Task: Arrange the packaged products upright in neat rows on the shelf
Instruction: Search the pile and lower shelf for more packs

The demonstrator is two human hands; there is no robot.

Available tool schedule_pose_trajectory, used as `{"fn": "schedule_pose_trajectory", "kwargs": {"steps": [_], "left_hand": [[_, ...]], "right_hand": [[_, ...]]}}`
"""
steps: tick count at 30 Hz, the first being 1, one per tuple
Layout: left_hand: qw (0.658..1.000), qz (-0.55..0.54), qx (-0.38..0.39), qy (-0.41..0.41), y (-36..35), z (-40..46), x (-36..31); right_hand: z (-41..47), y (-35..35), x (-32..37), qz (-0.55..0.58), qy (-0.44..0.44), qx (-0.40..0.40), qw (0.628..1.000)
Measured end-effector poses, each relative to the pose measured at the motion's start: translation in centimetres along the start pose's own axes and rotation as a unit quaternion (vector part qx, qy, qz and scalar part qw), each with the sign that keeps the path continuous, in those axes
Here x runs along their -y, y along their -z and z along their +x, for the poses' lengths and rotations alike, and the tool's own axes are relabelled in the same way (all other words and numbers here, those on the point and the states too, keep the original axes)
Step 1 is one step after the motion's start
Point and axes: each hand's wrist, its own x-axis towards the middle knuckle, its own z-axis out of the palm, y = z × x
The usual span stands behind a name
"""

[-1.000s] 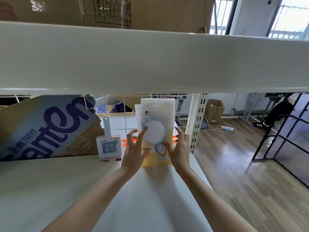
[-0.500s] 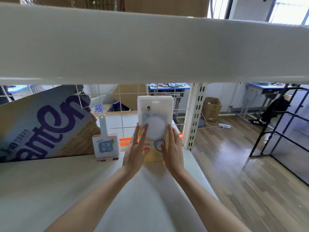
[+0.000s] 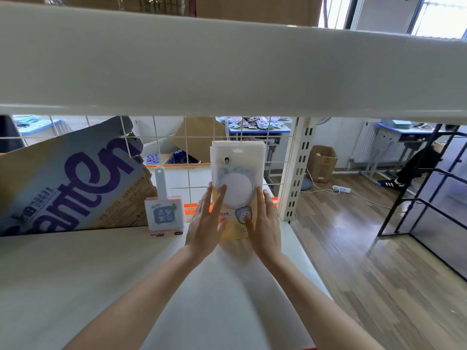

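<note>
A stack of pale packets [image 3: 237, 183] with a white disc showing stands upright at the back right of a white shelf [image 3: 101, 274], against a wire grid [image 3: 187, 157]. The left hand [image 3: 206, 223] and right hand [image 3: 264, 223] press its sides with straight, unclenched fingers. Left of it stand a small pink package [image 3: 165, 215] and a tilted cardboard box [image 3: 70, 180] printed "PURIFIED WATER".

On the white shelf [image 3: 75, 286] stands one stack of frosted hanging pouches [image 3: 237, 173]; by the edges at its top there are perhaps three or four. One pink packaged brush [image 3: 164, 215] stands at its nine o'clock. One printed cardboard box [image 3: 70, 178] leans further at nine o'clock. Two hands: left hand [image 3: 206, 223], right hand [image 3: 264, 223].
</note>
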Motion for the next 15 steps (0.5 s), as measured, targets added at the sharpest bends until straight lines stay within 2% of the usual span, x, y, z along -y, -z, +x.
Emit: {"fn": "schedule_pose_trajectory", "kwargs": {"steps": [15], "left_hand": [[0.999, 0.004, 0.046, 0.021, 0.9, -0.2, -1.5]], "right_hand": [[-0.4, 1.2, 0.5, 0.002, 0.001, 0.022, 1.0]]}}
